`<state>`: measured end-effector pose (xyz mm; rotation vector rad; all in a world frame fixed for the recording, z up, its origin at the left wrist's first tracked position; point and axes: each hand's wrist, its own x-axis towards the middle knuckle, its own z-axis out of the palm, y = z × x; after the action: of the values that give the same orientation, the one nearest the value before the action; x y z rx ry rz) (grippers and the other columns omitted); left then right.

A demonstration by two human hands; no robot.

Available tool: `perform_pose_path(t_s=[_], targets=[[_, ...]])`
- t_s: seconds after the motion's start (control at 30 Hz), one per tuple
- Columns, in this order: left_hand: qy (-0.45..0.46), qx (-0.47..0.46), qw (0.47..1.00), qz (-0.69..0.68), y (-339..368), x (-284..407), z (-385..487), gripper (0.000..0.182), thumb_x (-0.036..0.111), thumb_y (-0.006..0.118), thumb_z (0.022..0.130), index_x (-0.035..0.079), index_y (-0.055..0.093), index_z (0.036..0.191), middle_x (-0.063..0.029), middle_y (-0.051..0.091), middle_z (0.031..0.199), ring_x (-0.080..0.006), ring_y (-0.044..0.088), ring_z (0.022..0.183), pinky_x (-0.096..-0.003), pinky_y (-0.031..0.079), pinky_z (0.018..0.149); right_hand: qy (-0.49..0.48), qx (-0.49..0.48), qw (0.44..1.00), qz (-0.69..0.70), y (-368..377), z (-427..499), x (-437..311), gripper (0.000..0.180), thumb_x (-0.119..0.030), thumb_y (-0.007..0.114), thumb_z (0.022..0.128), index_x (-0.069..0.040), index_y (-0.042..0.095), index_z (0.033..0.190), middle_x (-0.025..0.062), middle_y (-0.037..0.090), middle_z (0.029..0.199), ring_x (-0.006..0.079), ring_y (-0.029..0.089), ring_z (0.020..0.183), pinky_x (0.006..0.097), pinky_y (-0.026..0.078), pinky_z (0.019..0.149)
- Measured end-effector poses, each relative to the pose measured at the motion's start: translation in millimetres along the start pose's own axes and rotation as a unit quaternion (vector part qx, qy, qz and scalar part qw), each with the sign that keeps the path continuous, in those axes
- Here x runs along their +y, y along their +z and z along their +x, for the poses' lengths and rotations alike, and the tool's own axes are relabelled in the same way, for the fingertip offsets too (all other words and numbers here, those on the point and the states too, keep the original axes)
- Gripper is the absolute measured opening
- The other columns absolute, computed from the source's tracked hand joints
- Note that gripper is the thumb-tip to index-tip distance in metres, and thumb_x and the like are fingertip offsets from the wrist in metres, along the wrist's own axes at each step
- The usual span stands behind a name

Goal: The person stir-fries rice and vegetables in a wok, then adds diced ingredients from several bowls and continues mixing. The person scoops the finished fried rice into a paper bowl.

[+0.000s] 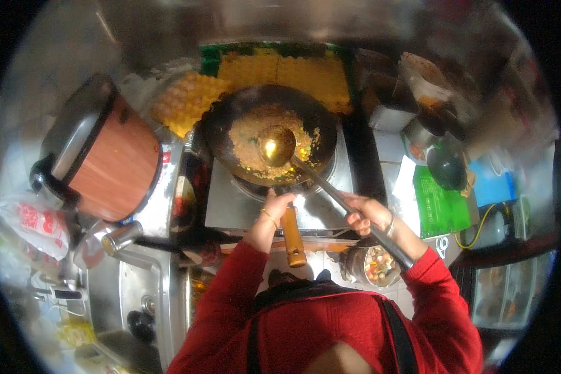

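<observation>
A dark wok (222, 128) sits over the burner of a steel stove (224, 205). Fried rice (248, 133) with yellow and green bits covers its middle. My left hand (276, 208) grips the wok's handle at the upper end of its wooden grip (293, 233), which points towards me. In my right hand (368, 214) is the long handle of a metal ladle (279, 146). The ladle's shiny bowl is over the rice and hides part of it; whether it touches the rice I cannot tell.
Behind the wok lean yellow egg trays (285, 72). A large brown cooker (114, 163) stands left, above a steel sink (126, 290). On the right are a green packet (439, 201) and a dark round bowl or lid (446, 164). A bin of scraps (381, 266) stands below.
</observation>
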<state>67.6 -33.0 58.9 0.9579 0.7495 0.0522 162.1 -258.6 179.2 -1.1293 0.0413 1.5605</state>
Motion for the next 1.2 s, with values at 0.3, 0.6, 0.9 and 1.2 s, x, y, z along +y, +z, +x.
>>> perform_pose_path(t_s=[0.3, 0.6, 0.9, 1.2], targets=[[-0.006, -0.007, 1.0, -0.006, 6, 5, -7, 0.093, 0.001, 0.06, 0.07, -0.003, -0.012, 0.129, -0.0101, 0.051, 0.065, -0.0205, 0.053, 0.049, -0.0357, 0.045, 0.04, -0.093, 0.083, 0.979, -0.164, 10, 1, 0, 0.046, -0.014, 0.035, 0.091, -0.019, 0.024, 0.135, -0.0004, 0.044, 0.053, 0.0044, 0.035, 0.032, 0.0172, 0.03, 0.027], [-0.001, -0.043, 0.999, -0.032, 3, 1, -8, 0.103, 0.001, 0.061, 0.069, 0.002, -0.023, 0.129, -0.009, 0.052, 0.065, -0.0206, 0.053, 0.049, -0.037, 0.045, 0.04, -0.217, 0.313, 0.79, -0.481, 3, 13, -3, 0.048, -0.02, 0.043, 0.085, -0.012, 0.033, 0.131, 0.0124, 0.056, 0.059, 0.0187, 0.056, 0.045, 0.0322, 0.047, 0.045], [-0.005, -0.022, 1.0, -0.008, 4, -1, -3, 0.087, 0.0, 0.06, 0.071, 0.0, -0.006, 0.128, -0.0094, 0.05, 0.063, -0.0213, 0.052, 0.048, -0.0375, 0.045, 0.04, -0.143, 0.202, 0.689, -0.681, 10, -34, 41, 0.07, -0.003, 0.051, 0.074, -0.025, 0.023, 0.135, 0.0214, 0.061, 0.082, 0.0222, 0.061, 0.052, 0.0351, 0.052, 0.055], [0.093, -0.019, 0.995, -0.001, 7, -52, -72, 0.055, -0.001, 0.059, 0.073, -0.008, 0.022, 0.115, -0.0179, 0.055, 0.07, -0.0231, 0.054, 0.049, -0.0364, 0.048, 0.043, -0.298, 0.258, 0.672, -0.628, 15, -22, 30, 0.073, -0.004, 0.055, 0.07, -0.02, 0.025, 0.134, 0.0215, 0.06, 0.077, 0.0315, 0.061, 0.069, 0.0381, 0.05, 0.067]])
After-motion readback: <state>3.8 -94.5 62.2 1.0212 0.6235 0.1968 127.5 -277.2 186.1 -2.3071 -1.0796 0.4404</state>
